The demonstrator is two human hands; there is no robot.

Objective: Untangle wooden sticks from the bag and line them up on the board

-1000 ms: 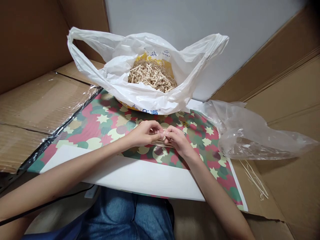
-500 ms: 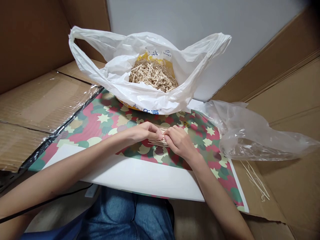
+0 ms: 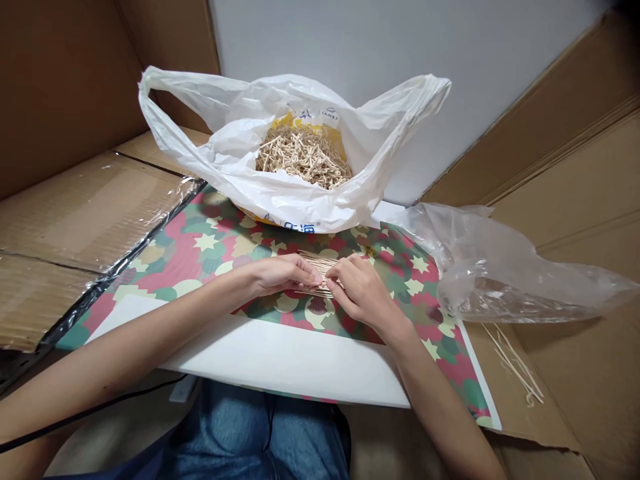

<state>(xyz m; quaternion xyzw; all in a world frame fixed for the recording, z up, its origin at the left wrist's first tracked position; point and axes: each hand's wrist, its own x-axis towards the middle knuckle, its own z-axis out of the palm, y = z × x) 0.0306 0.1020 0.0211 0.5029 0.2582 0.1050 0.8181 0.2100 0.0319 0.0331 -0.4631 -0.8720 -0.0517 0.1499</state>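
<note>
- The white bag stands at the far part of the worktop, before the wall; its mouth is spread open and turned toward the person, which I think keeps its inside easy to see and to reach.
- Inside the white bag there is a heap of short pale pieces; the walls of the bag rise around the heap, and this probably keeps it from spreading.
- On the near side of the white bag, well apart from it, lies a flat row of thin sticks; they run side by side, perhaps so that each one stays easy to separate.
- The left hand comes to this row from the left, with thumb and fingers pinched on the sticks; the right hand comes from the right, its thumb and finger also pinched there; the tips almost meet, which seems good for fine control; what exactly lies between them is too small to tell.
- Below the white bag and the sticks, a patterned sheet covers the worktop; its dark colours make the pale sticks easier to notice, I suppose.
- To the right of the white bag lies a clear bag, crumpled; nearer to the person, also right of the white bag, some loose strands rest on cardboard, apart from the row.
</note>
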